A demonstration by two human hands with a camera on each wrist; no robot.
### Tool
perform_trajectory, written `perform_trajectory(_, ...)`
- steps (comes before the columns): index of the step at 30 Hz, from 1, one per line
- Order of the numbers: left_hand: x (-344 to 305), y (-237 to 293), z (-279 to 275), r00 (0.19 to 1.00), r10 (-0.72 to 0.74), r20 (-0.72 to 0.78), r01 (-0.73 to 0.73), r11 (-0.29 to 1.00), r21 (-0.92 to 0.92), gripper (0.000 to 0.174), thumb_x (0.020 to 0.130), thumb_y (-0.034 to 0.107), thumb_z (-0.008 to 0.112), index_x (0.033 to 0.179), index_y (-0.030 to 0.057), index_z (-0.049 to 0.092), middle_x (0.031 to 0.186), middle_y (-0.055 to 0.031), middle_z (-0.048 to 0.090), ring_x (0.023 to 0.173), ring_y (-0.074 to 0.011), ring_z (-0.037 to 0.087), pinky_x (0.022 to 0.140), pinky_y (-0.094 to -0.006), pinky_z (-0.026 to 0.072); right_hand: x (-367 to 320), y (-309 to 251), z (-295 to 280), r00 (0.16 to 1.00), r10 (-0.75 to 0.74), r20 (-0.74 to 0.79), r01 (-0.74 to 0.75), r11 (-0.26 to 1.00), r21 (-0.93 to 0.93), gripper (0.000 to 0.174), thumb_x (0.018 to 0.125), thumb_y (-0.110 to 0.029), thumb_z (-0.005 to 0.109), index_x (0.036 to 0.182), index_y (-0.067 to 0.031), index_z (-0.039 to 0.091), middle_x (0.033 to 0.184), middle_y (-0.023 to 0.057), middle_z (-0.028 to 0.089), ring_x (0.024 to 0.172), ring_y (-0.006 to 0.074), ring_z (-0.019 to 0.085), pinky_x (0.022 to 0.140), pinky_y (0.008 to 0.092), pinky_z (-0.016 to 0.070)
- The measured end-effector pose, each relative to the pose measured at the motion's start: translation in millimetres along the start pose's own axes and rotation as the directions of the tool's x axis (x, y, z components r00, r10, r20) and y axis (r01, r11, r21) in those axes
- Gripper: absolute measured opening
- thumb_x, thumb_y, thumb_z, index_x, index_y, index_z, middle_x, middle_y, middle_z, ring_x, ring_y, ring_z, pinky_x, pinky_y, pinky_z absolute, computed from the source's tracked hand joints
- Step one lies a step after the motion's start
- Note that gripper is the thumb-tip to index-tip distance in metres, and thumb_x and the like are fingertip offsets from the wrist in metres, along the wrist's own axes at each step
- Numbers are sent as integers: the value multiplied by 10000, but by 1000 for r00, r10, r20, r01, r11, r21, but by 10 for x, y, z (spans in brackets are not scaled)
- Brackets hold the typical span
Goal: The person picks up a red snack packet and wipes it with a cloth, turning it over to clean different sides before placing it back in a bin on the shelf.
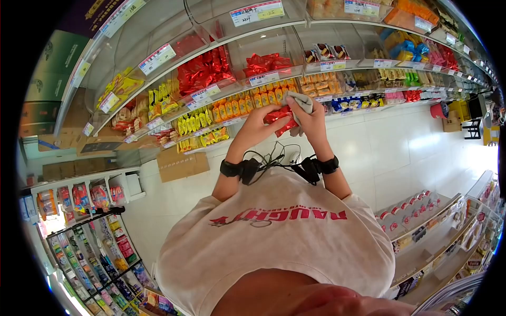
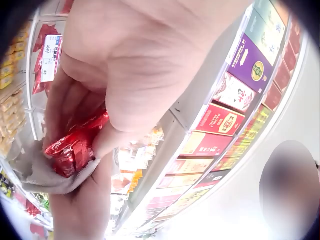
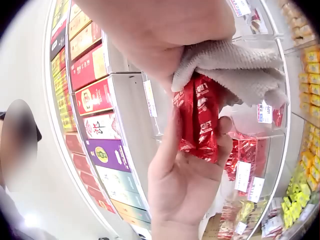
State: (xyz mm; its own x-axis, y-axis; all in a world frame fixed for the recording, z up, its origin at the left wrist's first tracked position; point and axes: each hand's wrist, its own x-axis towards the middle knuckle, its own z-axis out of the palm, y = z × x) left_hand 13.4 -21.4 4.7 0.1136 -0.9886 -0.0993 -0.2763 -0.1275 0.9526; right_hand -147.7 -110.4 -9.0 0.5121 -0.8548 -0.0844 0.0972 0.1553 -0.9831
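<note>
In the head view my left hand (image 1: 257, 128) holds a shiny red foil packet (image 1: 286, 122) between thumb and fingers. My right hand (image 1: 314, 125) grips a folded grey cloth (image 1: 302, 102) against the packet's edge. Close up in the right wrist view, the cloth (image 3: 245, 70) lies over the top of the red packet (image 3: 200, 120), whose wrapper bears white lettering. The left wrist view has the packet (image 2: 75, 150) between the two hands, the cloth (image 2: 55, 177) bunched behind and below it. Both hands are in front of the shelves, at chest height.
Tiered shelf bins run across the front, with red packets (image 1: 205, 71) like the held one, orange snack packs (image 1: 232, 108) and yellow packs (image 1: 192, 124). A cardboard box (image 1: 183, 164) sits on the floor. Black cables (image 1: 274, 158) hang between the wrist straps.
</note>
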Motion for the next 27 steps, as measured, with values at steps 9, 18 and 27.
perform_trajectory(9, -29, -160, -232, 988, 5, -153, -11, 999, -34, 416, 948, 325, 727, 1140, -40, 676, 920, -51, 708, 786, -80, 617, 687, -248, 502, 94, 66, 179, 978, -205, 40, 208, 949, -236, 291, 962, -222, 688, 1131, 14, 670, 766, 103, 692, 602, 134, 627, 571, 311, 500)
perform_trajectory(18, -184, -99, -500, 989, 10, -147, -50, 961, -271, 369, 991, 267, 672, 1207, -32, 652, 1027, -39, 696, 892, -67, 608, 739, -233, 500, 212, 57, 499, 961, -273, -44, 261, 948, -184, 266, 980, -221, 678, 1093, 20, 662, 852, 77, 682, 704, 135, 608, 675, 309, 511)
perform_trajectory(27, -107, -253, -554, 942, 178, -285, -266, 914, -307, 412, 984, 60, 631, 1370, -40, 528, 1156, -93, 680, 1019, -108, 638, 870, -273, 526, 155, -107, 1119, 633, -729, 261, 644, 308, -700, 374, 996, -233, 610, 1281, 10, 619, 1350, 183, 597, 1287, 301, 553, 1090, 418, 415)
